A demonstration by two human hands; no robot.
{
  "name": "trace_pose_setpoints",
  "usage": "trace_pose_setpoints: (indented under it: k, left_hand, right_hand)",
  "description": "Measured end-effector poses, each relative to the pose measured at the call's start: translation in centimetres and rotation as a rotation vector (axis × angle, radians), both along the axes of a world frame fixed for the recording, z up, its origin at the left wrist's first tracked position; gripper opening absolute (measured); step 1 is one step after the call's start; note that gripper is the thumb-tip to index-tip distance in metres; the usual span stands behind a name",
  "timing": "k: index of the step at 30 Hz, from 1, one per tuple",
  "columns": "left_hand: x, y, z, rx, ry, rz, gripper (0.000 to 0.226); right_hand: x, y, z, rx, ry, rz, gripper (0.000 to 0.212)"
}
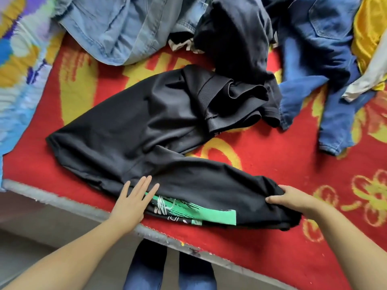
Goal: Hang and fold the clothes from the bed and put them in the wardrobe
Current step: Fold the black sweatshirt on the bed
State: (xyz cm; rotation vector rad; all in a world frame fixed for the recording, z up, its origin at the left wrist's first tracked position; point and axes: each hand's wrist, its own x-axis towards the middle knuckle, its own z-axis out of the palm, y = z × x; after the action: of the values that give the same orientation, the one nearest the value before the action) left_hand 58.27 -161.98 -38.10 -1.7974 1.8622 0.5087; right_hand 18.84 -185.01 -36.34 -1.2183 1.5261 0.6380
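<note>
A black sweatshirt [134, 126] with a green print lies spread across the red and yellow bed cover [272, 164], its near part folded over toward the bed's front edge. My left hand [134, 199] lies flat on that folded part, fingers straight, next to the green print. My right hand [293, 198] grips the bunched right end of the same sweatshirt, thumb on top and fingers curled under the cloth.
More clothes are heaped at the back of the bed: light blue denim [117, 26], a dark garment [236, 32], dark blue jeans [314, 51] and a yellow garment [368, 28]. A patterned blanket [18, 59] lies at the left. The bed's grey edge [69, 200] runs in front of me.
</note>
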Motion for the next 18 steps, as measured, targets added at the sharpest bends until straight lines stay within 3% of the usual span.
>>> trace_pose_setpoints:
  k: [2, 5, 7, 10, 12, 16, 18]
  left_hand:
    - [-0.2, -0.6, -0.6, -0.148, 0.054, -0.081, 0.083]
    - [0.1, -1.8, -0.5, -0.264, 0.163, -0.168, 0.052]
    - [0.2, -1.1, -0.4, -0.257, 0.248, -0.209, 0.053]
    - [0.5, 1.5, -0.4, -0.153, 0.296, -0.215, 0.076]
    - [1.0, 2.0, 0.2, -0.09, 0.337, -0.17, 0.072]
    - [1.1, -0.7, 1.8, -0.104, 0.402, -0.102, 0.039]
    - [-0.2, -4.3, 2.0, -0.094, 0.524, 0.132, 0.027]
  right_hand:
    - [-1.2, -0.3, 1.4, 0.111, -0.055, 0.036, 0.024]
    - [-2.2, 1.0, 2.1, 0.191, 0.081, 0.293, 0.03]
    - [-1.8, 2.5, 1.4, 0.127, 0.243, 0.465, 0.046]
    - [1.0, 2.4, 1.2, -0.084, 0.376, 0.639, 0.056]
    - [3.9, 0.2, 1.7, -0.265, 0.307, 0.537, 0.058]
    - [10.6, -5.8, 4.1, -0.745, -0.082, 0.292, 0.041]
    - [13.9, -8.8, 5.2, -0.865, -0.242, 0.195, 0.036]
